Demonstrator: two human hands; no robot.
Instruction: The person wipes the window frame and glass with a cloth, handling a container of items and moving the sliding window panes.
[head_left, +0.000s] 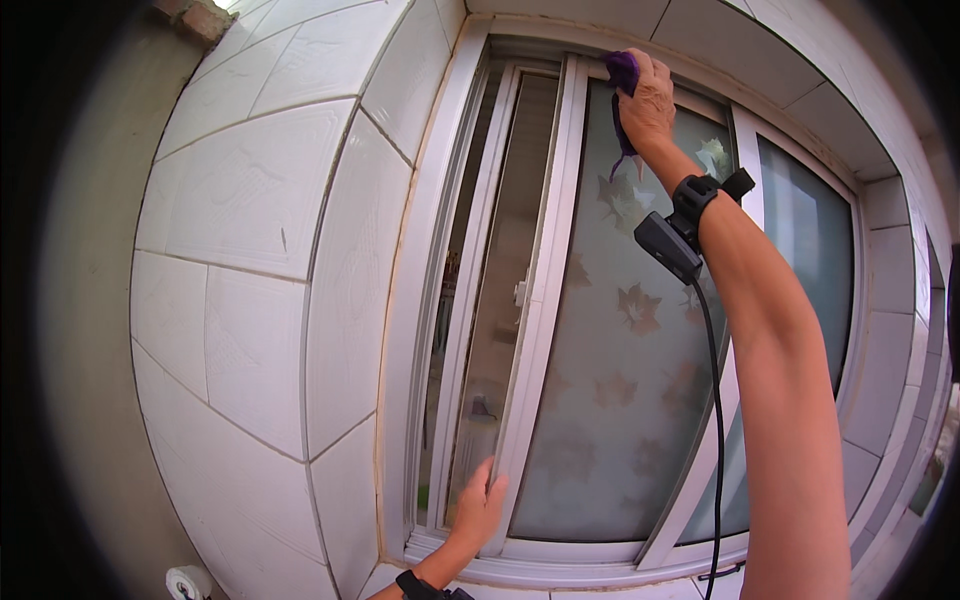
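Observation:
My right hand (649, 101) is raised to the top rail of a sliding window and presses a purple cloth (622, 73) against it. One end of the cloth dangles over the frosted glass pane (622, 390), which bears a leaf pattern. Low on the left, my left hand (478, 504) grips the upright edge of the white sliding sash frame (541, 330), fingers wrapped behind it. A small white latch (519, 293) sits midway up this sash. Left of it stands a narrower framed panel (499, 247), with a dim interior behind.
White tiled wall (240, 187) surrounds the window opening. A black device (670, 247) is strapped to my right wrist, its cable (718, 450) hanging down across the window. A second pane (806, 247) lies to the right. At lower left is a white roll-shaped object (189, 582).

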